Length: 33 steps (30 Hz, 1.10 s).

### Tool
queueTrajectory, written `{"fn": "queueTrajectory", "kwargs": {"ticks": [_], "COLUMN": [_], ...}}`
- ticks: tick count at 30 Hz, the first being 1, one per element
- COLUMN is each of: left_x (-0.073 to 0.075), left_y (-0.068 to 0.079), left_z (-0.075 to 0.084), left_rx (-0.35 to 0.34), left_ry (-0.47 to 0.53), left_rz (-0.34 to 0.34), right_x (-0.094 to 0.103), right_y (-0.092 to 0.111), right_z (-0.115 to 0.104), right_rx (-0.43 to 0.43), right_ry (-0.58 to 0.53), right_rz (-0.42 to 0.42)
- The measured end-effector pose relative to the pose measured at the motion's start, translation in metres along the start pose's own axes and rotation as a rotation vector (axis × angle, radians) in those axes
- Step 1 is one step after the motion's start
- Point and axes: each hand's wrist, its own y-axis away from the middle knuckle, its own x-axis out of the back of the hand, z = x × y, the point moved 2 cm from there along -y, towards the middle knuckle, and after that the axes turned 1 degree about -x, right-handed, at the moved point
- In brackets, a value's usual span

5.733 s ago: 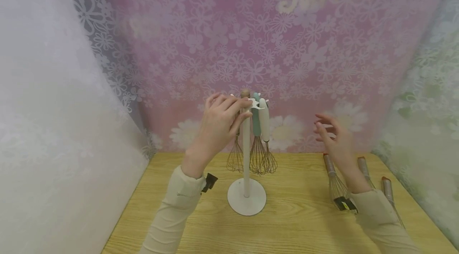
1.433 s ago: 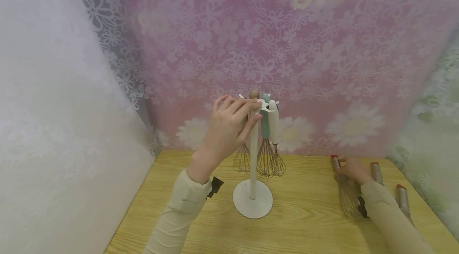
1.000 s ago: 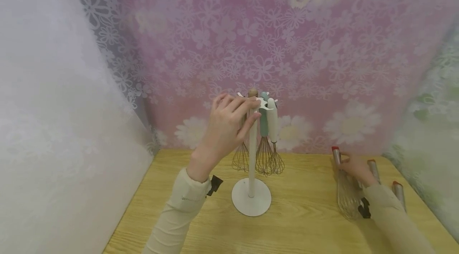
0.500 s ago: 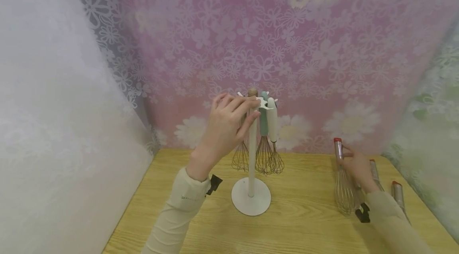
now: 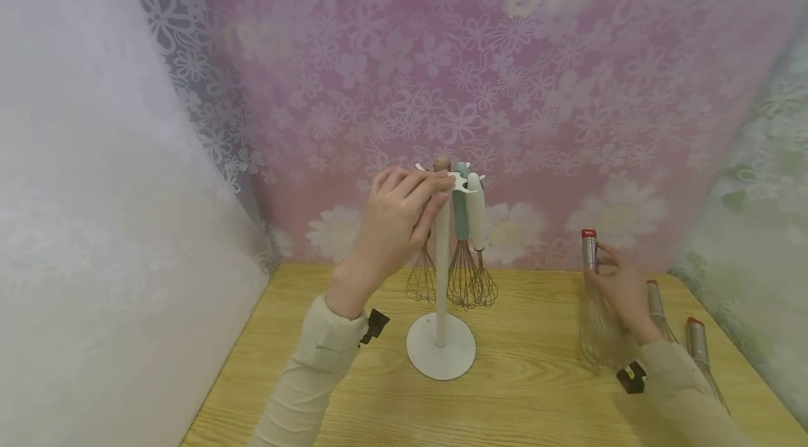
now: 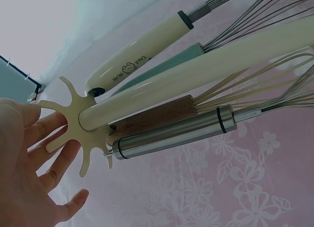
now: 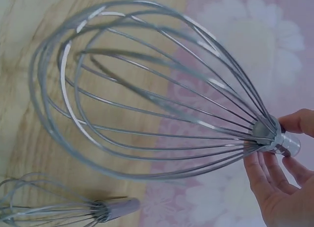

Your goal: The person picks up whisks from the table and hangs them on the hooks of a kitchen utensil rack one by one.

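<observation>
We had a wooden table [image 5: 517, 391] before us, bearing a white stand [image 5: 442, 278] with several whisks [image 5: 462, 219] hanging from its prongs. Over the table's right side we held a red-tipped silver whisk [image 5: 590, 252], near two lying whisks [image 5: 698, 343]. Our left hand [image 5: 396, 226] touched the stand's top, fingers loosely spread; our right hand [image 5: 623, 289] pinched the silver whisk's handle.

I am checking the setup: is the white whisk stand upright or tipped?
Upright. In the head view, the white stand rises straight from its round base, flat on the table.
</observation>
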Motion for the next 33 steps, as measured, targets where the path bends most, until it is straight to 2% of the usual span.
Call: {"fn": "queueTrajectory", "kwargs": {"ticks": [10, 17, 25, 28, 33], "left_x": [0.000, 0.001, 0.000, 0.001, 0.002], "left_y": [-0.001, -0.001, -0.002, -0.003, -0.003], "left_z": [-0.003, -0.003, -0.003, -0.003, -0.003], "left_rx": [0.007, -0.001, -0.014, -0.013, -0.004], "left_ry": [0.029, 0.033, 0.026, 0.028, 0.036], "left_rz": [-0.013, -0.006, 0.010, 0.007, -0.010], "right_x": [0.007, 0.009, 0.010, 0.009, 0.005], "right_y": [0.008, 0.013, 0.018, 0.020, 0.022], "right_z": [-0.041, -0.060, -0.076, -0.080, -0.087], "right_rx": [0.009, 0.047, 0.048, 0.071, 0.145], "right_ry": [-0.092, -0.120, -0.141, -0.160, -0.241], "right_rz": [0.071, 0.073, 0.069, 0.100, 0.198]}}
